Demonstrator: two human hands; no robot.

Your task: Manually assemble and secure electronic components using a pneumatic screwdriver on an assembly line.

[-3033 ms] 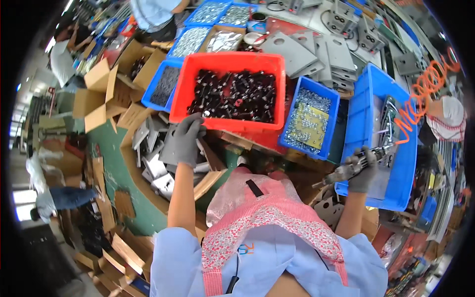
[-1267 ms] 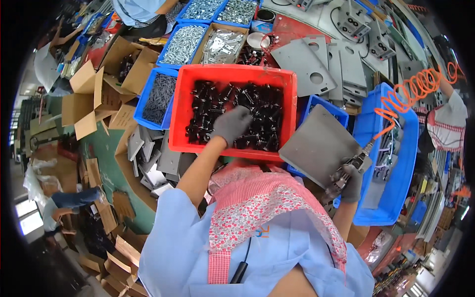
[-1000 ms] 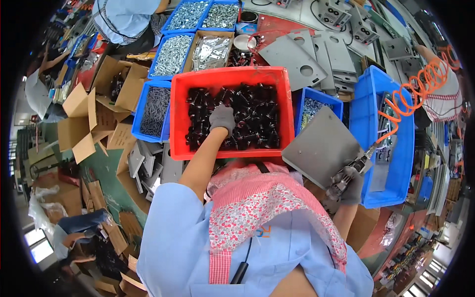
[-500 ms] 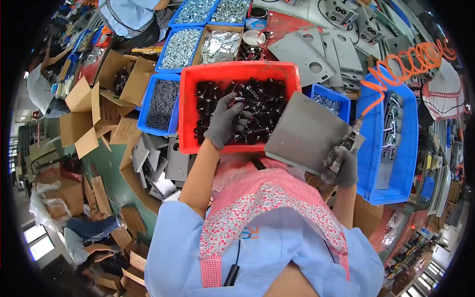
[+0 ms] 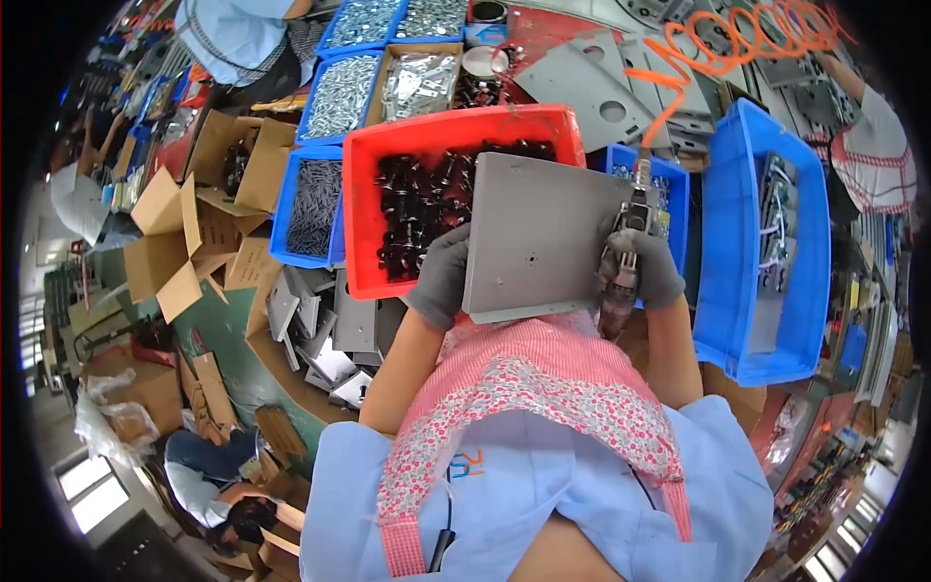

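A flat grey metal plate (image 5: 538, 238) with small holes and a folded lower edge is tilted in front of me, over the red bin (image 5: 364, 276). At its left edge is my gray-gloved left hand (image 5: 444, 275), closed on the plate, with its fingertips hidden behind it. My gloved right hand (image 5: 652, 267) grips an air screwdriver (image 5: 621, 276) at the plate's right edge. From the tool an orange coiled hose (image 5: 669, 92) runs up and away. Black parts with shafts (image 5: 417, 209) fill the red bin; the plate covers much of them.
Blue bins of screws (image 5: 339, 92) and dark pins (image 5: 315, 209) stand left and beyond. A long blue bin (image 5: 747, 335) sits at the right. More grey plates (image 5: 582, 82) lie at the back. Open cardboard boxes (image 5: 160, 257) and other people are at the left.
My left hand has left the black parts and come to the plate's left edge. The plate has swung leftward and more upright; the right hand and screwdriver have moved up and left.
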